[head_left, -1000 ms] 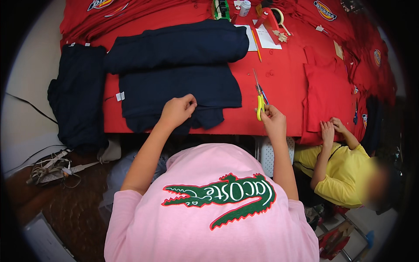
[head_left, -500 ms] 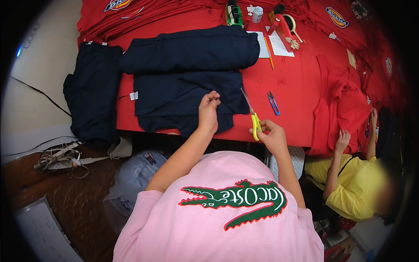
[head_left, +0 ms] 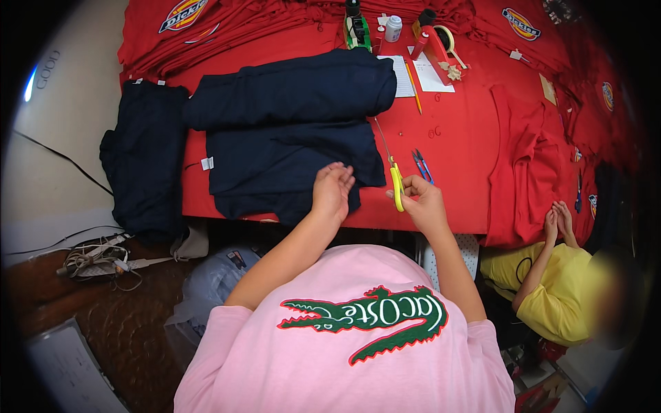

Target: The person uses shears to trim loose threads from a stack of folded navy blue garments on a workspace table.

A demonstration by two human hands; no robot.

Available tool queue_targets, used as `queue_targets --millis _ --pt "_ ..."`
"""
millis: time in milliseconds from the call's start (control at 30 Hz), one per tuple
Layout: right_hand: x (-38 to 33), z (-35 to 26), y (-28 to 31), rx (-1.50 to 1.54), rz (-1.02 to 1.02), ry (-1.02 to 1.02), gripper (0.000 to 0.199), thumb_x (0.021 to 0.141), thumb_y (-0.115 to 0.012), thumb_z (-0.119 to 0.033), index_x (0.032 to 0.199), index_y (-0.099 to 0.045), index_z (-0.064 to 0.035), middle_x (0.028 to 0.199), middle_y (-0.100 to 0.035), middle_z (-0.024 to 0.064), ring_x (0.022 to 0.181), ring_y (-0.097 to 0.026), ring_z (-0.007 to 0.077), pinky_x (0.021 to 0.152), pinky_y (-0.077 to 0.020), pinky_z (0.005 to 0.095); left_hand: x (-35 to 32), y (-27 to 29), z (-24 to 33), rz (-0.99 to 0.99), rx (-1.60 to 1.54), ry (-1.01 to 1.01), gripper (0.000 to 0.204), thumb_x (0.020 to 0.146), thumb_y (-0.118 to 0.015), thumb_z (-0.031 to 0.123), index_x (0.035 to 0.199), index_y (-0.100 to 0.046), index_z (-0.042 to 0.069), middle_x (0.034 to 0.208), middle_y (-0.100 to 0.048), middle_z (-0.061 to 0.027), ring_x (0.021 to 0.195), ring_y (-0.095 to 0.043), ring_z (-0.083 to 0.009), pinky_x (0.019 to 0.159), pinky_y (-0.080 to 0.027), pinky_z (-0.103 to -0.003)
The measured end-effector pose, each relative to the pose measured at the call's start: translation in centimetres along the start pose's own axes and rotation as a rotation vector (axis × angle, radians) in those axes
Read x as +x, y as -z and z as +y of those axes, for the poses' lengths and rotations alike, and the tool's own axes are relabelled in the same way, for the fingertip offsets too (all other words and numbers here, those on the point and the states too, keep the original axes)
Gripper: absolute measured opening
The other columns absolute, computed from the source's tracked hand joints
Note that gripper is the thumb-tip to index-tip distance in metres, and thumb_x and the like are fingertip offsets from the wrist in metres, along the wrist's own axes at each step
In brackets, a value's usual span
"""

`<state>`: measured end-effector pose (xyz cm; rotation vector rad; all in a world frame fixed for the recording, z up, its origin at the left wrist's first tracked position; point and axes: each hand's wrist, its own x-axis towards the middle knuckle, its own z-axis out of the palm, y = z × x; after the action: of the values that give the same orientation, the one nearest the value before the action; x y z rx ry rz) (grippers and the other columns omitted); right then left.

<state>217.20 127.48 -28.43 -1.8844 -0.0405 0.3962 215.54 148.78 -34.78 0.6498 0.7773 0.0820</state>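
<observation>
Scissors with yellow handles (head_left: 397, 188) are held by my right hand (head_left: 425, 205) at the table's front edge. Their blades point away from me, along the right edge of a folded navy garment (head_left: 275, 162). My left hand (head_left: 333, 191) is just over the front part of that garment, palm up, with loosely bent fingers and nothing visible in them. Blue-handled thread snips (head_left: 423, 167) lie on the red cloth close to my right hand. Behind the folded garment lies a thick navy roll of fabric (head_left: 289, 87).
Another navy garment (head_left: 144, 158) hangs over the table's left end. Red shirts (head_left: 255, 24) are piled at the back. A pencil (head_left: 414, 87), papers, a white bottle (head_left: 393, 29) and a tape dispenser (head_left: 435, 51) stand beyond. At right a co-worker in yellow (head_left: 551, 292) handles a red garment (head_left: 527, 172).
My left hand's fingers have loosened from a tighter curl, and it sits slightly nearer me. The scissors now stand more upright in the picture. The co-worker's hands have come together.
</observation>
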Motion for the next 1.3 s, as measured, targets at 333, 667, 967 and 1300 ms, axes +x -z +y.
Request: queue_targets --millis 333,667,967,1300 --pt "-0.9 0.5 0.4 -0.170 -0.080 -0.009 0.022 0.087 -0.087 -0.011 0.098 -0.072 0.0011 0.072 -0.066 -0.0003 0.068 -0.057 0.0045 0.064 -0.0449 0.0244 1.8 0.0 -1.8 -0.071 0.033 -0.008 0.026 0.095 -0.075 0.004 0.112 -0.061 0.017 0.100 -0.069 0.0018 0.100 -0.064 -0.0141 0.097 -0.045 -0.036" --pt "0.3 -0.7 3.0 -0.482 -0.017 0.277 0.033 0.078 -0.088 -0.026 0.095 -0.071 -0.0037 0.069 -0.065 0.0087 0.059 -0.063 0.0249 0.058 -0.0474 0.0380 -2.7 -2.6 1.8 -0.238 0.390 -0.383 0.045 0.095 -0.073 -0.006 0.139 -0.066 0.001 0.104 -0.056 0.0023 0.082 -0.053 -0.0023 0.074 -0.045 -0.019" --pt "2.0 -1.0 1.9 -0.561 -0.060 0.435 0.046 0.073 -0.092 -0.038 0.096 -0.070 -0.0059 0.071 -0.061 0.0075 0.072 -0.061 0.0276 0.070 -0.0454 0.0435 -2.3 -2.3 3.6 -0.366 0.531 -0.721 0.061 0.092 -0.067 -0.017 0.150 -0.054 -0.005 0.123 -0.050 -0.0032 0.106 -0.065 -0.0110 0.095 -0.059 -0.025" --pt "2.9 -1.6 0.7 -0.495 -0.144 0.384 0.044 0.073 -0.093 -0.035 0.093 -0.067 -0.0045 0.067 -0.060 0.0084 0.068 -0.060 0.0258 0.064 -0.0443 0.0419 -2.2 -1.7 4.4 -0.405 0.601 -0.716 0.081 0.087 -0.065 -0.025 0.160 -0.041 -0.001 0.140 -0.048 -0.0079 0.111 -0.069 -0.0165 0.099 -0.061 -0.029"
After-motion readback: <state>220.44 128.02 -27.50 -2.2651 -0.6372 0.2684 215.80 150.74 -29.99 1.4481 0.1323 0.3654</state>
